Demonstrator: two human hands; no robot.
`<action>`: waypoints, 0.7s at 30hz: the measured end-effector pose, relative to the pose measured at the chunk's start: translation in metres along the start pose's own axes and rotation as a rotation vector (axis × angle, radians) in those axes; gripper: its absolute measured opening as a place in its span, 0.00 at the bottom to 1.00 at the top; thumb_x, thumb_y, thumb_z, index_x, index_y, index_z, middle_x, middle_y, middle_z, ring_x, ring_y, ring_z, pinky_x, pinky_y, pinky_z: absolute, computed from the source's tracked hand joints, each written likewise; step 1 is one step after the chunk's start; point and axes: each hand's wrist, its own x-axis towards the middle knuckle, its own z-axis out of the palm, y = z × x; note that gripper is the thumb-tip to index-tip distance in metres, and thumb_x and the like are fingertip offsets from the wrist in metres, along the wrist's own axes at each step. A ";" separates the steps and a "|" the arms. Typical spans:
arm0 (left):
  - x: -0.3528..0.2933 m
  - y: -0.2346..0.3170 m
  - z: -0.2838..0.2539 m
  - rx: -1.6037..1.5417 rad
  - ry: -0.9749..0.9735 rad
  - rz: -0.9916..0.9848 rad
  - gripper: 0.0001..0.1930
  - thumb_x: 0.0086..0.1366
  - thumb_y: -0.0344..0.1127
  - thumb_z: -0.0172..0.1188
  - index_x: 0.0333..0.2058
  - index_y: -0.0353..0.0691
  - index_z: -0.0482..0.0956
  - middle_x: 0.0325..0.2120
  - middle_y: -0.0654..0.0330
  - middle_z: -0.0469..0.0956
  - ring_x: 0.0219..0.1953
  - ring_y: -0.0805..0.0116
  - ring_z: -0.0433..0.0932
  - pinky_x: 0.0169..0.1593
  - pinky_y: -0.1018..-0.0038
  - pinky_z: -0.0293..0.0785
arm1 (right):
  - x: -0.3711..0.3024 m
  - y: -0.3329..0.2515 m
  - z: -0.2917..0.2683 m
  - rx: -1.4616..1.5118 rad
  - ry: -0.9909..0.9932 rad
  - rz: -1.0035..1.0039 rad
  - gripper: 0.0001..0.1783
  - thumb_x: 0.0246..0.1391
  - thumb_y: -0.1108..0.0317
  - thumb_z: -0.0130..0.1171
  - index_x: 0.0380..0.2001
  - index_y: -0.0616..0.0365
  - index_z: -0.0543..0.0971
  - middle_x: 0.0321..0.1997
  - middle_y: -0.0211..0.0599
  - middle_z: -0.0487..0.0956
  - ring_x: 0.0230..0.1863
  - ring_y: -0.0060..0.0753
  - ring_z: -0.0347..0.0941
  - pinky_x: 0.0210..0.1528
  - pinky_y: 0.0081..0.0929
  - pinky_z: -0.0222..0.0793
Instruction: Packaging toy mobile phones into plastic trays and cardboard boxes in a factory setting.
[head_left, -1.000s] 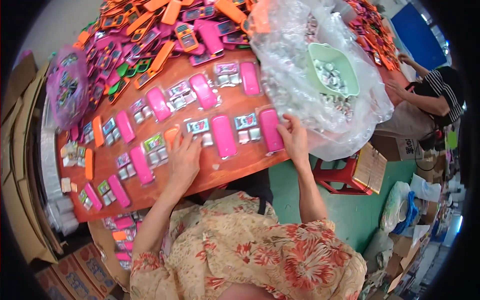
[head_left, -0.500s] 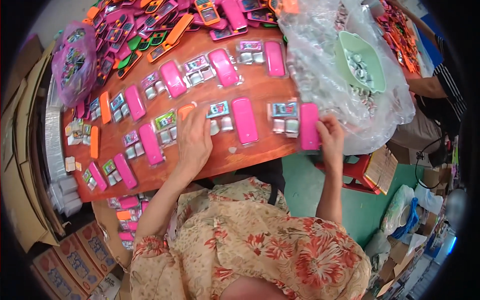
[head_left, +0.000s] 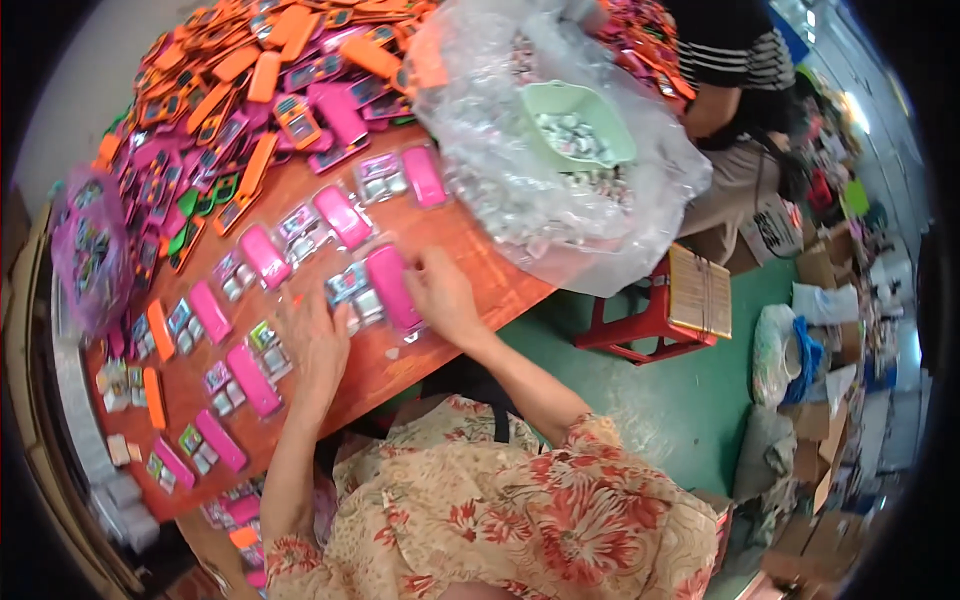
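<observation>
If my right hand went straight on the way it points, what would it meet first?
Most likely the bright pink rounded oblong plastic case, just ahead of your right hand toward the picture's left; whether they touch is hard to tell from this view.

Packs [head_left: 253, 380] lie on the table [head_left: 365, 378], toys [head_left: 265, 80] heaped behind, bag [head_left: 92, 245] left; right, a basket [head_left: 575, 98], seemingly on plastic sheeting [head_left: 560, 238].

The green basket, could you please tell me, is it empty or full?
Partly filled: small, pale pieces lie inside the basket, leaving its upper sides bare.
</observation>
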 end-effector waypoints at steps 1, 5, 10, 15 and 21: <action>0.002 -0.001 0.002 -0.005 0.002 0.013 0.24 0.54 0.39 0.51 0.50 0.39 0.60 0.41 0.50 0.69 0.53 0.46 0.57 0.56 0.50 0.38 | -0.001 -0.004 0.000 -0.144 0.046 -0.027 0.11 0.42 0.69 0.53 0.30 0.62 0.68 0.28 0.48 0.71 0.32 0.44 0.69 0.31 0.33 0.64; 0.007 0.001 -0.004 0.074 -0.033 0.059 0.23 0.55 0.39 0.50 0.48 0.36 0.61 0.42 0.50 0.69 0.52 0.47 0.57 0.55 0.49 0.43 | -0.001 0.010 0.012 -0.034 0.012 0.109 0.15 0.45 0.63 0.50 0.34 0.61 0.68 0.27 0.48 0.73 0.31 0.49 0.70 0.31 0.38 0.65; 0.010 0.001 0.002 0.166 0.034 0.101 0.23 0.55 0.37 0.51 0.48 0.36 0.61 0.46 0.52 0.65 0.52 0.50 0.58 0.54 0.49 0.47 | 0.008 0.031 0.010 0.179 -0.142 0.200 0.19 0.44 0.66 0.52 0.40 0.64 0.66 0.29 0.47 0.73 0.32 0.40 0.71 0.34 0.32 0.66; 0.019 0.020 0.006 -0.079 0.059 0.230 0.27 0.49 0.36 0.55 0.48 0.35 0.60 0.44 0.51 0.66 0.47 0.51 0.63 0.48 0.54 0.55 | 0.005 0.052 -0.013 0.474 -0.257 0.358 0.21 0.43 0.69 0.53 0.42 0.64 0.66 0.34 0.39 0.73 0.35 0.25 0.69 0.36 0.20 0.66; 0.023 0.058 0.013 -0.256 -0.112 0.104 0.33 0.47 0.38 0.57 0.51 0.34 0.55 0.45 0.47 0.63 0.49 0.50 0.60 0.51 0.55 0.53 | -0.001 0.040 -0.076 0.304 -0.177 0.377 0.13 0.47 0.69 0.51 0.37 0.65 0.70 0.26 0.31 0.73 0.27 0.17 0.67 0.27 0.15 0.64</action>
